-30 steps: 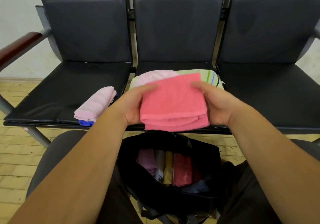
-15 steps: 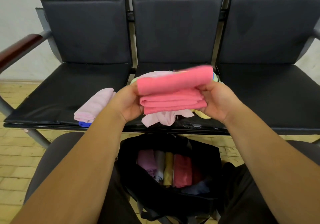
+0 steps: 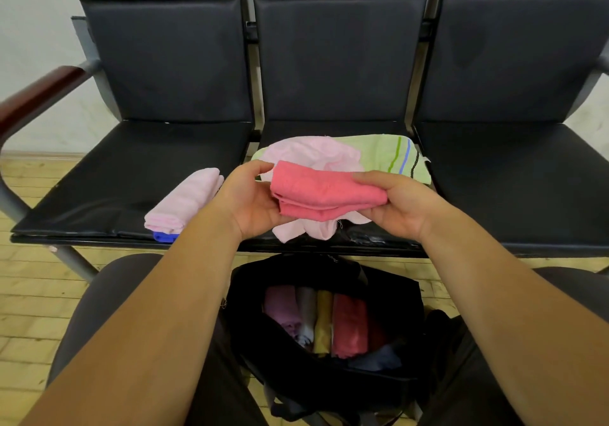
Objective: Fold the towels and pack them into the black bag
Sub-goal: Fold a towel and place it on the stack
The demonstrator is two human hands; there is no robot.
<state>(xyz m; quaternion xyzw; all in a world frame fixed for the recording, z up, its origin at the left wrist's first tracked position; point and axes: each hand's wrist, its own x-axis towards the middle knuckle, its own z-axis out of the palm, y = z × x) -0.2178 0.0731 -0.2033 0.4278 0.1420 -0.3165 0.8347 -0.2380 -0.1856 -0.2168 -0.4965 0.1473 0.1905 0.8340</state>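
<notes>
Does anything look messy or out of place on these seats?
Yes: the pale pink towel lies crumpled and unfolded on the middle seat, over the flat green striped towel, behind the folded coral towel held by the left hand and right hand.

Black padded bench seats (image 3: 329,63) stand against a pale wall (image 3: 33,14) on wooden flooring (image 3: 29,294).

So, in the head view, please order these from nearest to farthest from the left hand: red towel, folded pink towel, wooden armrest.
1. Red towel: gripped in the left hand.
2. Folded pink towel: just left, on the left seat.
3. Wooden armrest: far left.
</notes>
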